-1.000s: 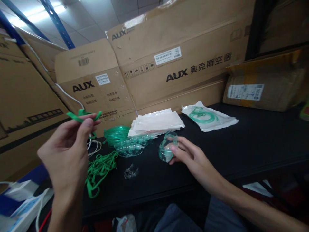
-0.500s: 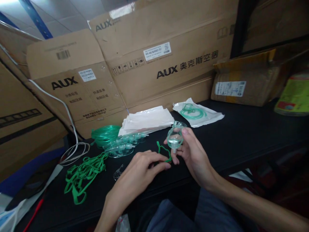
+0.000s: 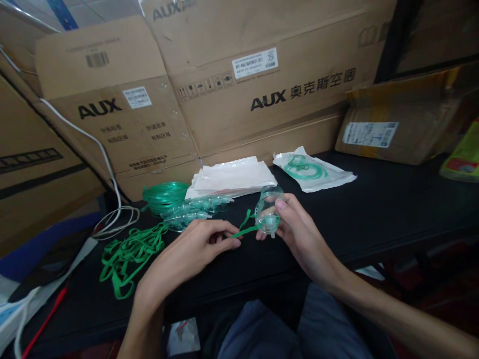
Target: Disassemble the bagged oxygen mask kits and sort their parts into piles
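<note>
A clear green-tinted oxygen mask is in my right hand, the thumb on its side and the fingers behind it. My left hand pinches a green elastic strap between thumb and fingertips, and the strap runs taut to the mask's left edge. A loose end of strap rises just behind that stretch. To the left of my left hand lies a tangled heap of green straps. More clear masks are stacked behind my left hand.
Coiled green tubing and a pile of white packets lie at the back. A bagged set with green tubing is right of them. Large cardboard boxes wall off the rear; a smaller box stands right. Cables run at left.
My left hand has moved left, drawing the strap out straight from the mask's edge. The mask has tilted slightly in my right hand. The camera view has shifted a little.
</note>
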Available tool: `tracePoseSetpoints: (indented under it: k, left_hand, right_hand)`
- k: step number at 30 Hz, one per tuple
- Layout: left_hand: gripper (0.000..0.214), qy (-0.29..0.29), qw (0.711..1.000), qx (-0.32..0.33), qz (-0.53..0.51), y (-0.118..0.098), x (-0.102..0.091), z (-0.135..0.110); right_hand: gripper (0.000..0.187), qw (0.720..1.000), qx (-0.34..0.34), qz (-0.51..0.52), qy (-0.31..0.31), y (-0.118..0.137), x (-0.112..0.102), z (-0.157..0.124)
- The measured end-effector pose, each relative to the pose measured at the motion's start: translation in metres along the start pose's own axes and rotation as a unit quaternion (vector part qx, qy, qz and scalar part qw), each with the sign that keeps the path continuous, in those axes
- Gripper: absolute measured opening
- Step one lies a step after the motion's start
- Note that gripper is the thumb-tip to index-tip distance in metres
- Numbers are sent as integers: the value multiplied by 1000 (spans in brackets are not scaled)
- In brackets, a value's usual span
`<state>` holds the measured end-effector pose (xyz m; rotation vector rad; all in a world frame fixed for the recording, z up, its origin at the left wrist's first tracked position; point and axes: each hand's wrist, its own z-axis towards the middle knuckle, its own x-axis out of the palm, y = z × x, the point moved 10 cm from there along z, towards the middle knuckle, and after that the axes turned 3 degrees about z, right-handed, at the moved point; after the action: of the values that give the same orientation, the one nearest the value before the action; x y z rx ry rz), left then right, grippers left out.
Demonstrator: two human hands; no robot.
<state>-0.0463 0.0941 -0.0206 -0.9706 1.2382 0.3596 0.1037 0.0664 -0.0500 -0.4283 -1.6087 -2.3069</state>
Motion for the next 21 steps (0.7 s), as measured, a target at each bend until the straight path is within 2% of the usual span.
tracePoseSetpoints:
  k: [3, 7, 14, 18, 21]
  left_hand:
    - [27, 21, 1000, -20, -4, 12, -3, -5]
    - [29, 43, 998, -37, -8, 21, -4, -10]
    - [32, 19, 999, -39, -20, 32, -18, -17]
    - [34, -8, 999, -39, -23, 34, -28, -19]
    - [31, -29, 999, -15, -16, 21, -26, -14]
  right_hand:
    - [31, 1000, -5, -11, -7, 0, -2, 0]
    - [31, 998, -21, -26, -55, 1, -13, 0]
    - [36, 982, -84, -80, -150, 10, -35, -3]
    - [42, 984, -72, -92, -136, 7, -32, -2]
    - [43, 989, -51, -86, -113, 2, -26, 0]
